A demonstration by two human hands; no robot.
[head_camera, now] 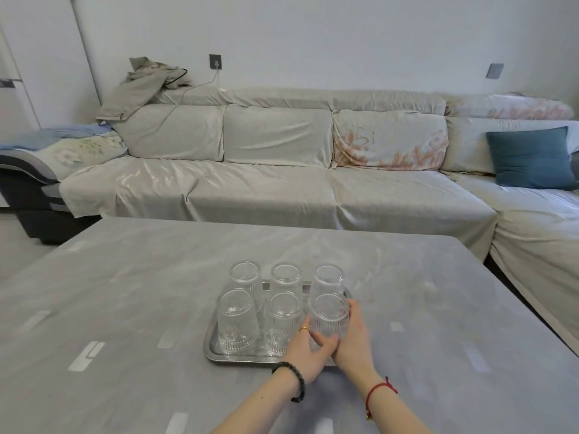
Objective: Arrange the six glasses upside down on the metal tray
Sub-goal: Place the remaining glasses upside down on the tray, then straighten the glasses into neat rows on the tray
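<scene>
A metal tray (pixel 209 343) lies on the grey table and carries several clear ribbed glasses, all upside down, in two rows of three. The back row runs from a left glass (pixel 245 277) past a middle glass (pixel 285 278) to a right glass (pixel 328 281). In the front row stand a left glass (pixel 235 321), a middle glass (pixel 283 321) and a right glass (pixel 329 314). My left hand (pixel 308 352) and my right hand (pixel 354 339) both wrap around the lower part of the front right glass, which sits at the tray's front right corner.
The grey patterned table (pixel 125 308) extends around the tray on all sides. Behind it stands a long covered sofa (pixel 275 183) with a blue cushion (pixel 529 158) at the right and a jacket (pixel 147 83) draped over its left back.
</scene>
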